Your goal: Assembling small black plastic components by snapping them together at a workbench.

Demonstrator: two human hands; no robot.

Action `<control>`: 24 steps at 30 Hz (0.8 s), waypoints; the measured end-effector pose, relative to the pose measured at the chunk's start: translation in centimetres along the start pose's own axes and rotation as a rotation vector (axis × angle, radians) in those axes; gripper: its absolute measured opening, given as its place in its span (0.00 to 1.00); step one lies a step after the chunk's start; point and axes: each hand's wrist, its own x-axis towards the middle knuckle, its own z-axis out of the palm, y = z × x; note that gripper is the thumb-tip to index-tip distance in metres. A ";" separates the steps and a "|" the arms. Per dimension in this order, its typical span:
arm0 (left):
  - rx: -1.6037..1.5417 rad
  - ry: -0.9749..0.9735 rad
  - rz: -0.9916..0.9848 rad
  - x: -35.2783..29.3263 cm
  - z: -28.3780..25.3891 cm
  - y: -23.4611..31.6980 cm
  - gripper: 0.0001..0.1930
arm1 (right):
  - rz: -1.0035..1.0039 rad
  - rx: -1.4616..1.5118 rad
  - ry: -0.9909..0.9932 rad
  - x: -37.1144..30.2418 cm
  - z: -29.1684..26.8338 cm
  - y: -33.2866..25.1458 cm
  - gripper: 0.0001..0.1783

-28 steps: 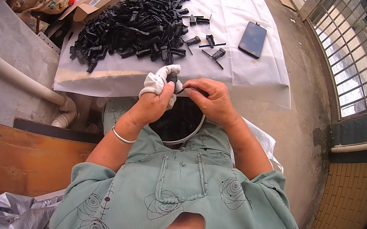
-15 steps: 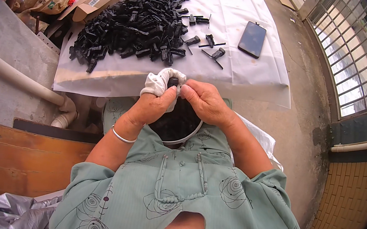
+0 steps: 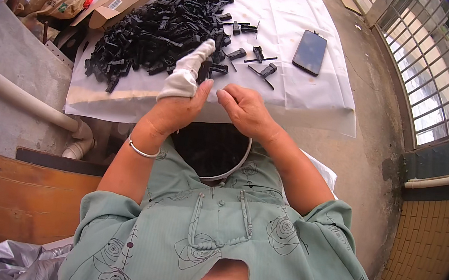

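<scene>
My left hand [image 3: 181, 92], in a white glove that leaves the thumb bare, reaches over the table's near edge. Its gloved fingers stretch toward a heap of black plastic clips [image 3: 159, 35], thumb apart from them. A black piece shows beside the thumb; it looks like part of the heap, not gripped. My right hand [image 3: 246, 112] is bare and hovers just right of the left one, fingers curled and thumb pressed against them. Whatever it may pinch is hidden. Below both hands, a round container with a pale rim [image 3: 245, 157] sits in my lap, its inside dark.
White sheeting [image 3: 297, 101] covers the table. Several loose clips [image 3: 257, 55] lie right of the heap, near a black phone [image 3: 310, 52]. An open cardboard box [image 3: 132, 0] leans behind the heap at left. A pale pipe [image 3: 21, 93] runs along the left wall.
The left hand has moved up and left toward the heap, its fingers straightening; the black clip it held no longer shows in it. The right hand has shifted slightly down-left, still curled.
</scene>
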 end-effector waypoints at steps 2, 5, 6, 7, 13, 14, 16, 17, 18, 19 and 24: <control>-0.166 0.072 -0.199 1.6 -1.4 -1.1 0.32 | -0.101 -0.407 0.218 1.7 -0.4 0.8 0.11; 0.177 0.166 -0.056 1.9 -2.1 -3.8 0.30 | 0.007 -0.628 0.201 3.8 -0.5 2.0 0.17; 0.128 0.189 -0.126 1.1 -1.6 -3.7 0.29 | 0.078 -0.758 0.174 4.3 -0.3 2.1 0.19; -0.019 0.173 -0.245 0.3 -1.0 -3.8 0.26 | 0.146 -0.798 0.089 4.9 -0.3 1.9 0.20; 0.191 0.009 0.046 -0.7 -0.3 -1.2 0.19 | -0.055 -0.769 0.025 3.4 -0.5 2.1 0.15; 0.222 -0.069 0.067 -0.6 -0.4 -0.6 0.20 | -0.058 -0.768 0.020 2.7 -0.4 1.9 0.15; 0.159 -0.125 0.061 -0.8 -0.2 -0.3 0.18 | -0.278 -0.570 0.028 1.3 -0.4 0.8 0.15; -0.005 -0.211 -0.092 -1.0 0.0 -0.1 0.17 | -0.277 -0.574 0.029 1.0 -0.6 0.5 0.15; -0.170 -0.296 -0.244 -1.1 0.3 0.0 0.16 | -0.282 -0.539 0.038 0.7 -0.9 0.1 0.16; -0.181 -0.228 -0.205 -1.5 0.9 -0.3 0.14 | -0.288 -0.504 0.047 0.3 -1.1 -0.3 0.17; -0.410 -0.051 -0.428 -2.4 1.9 0.4 0.11 | -0.310 -0.320 0.096 -2.1 -0.4 -2.9 0.15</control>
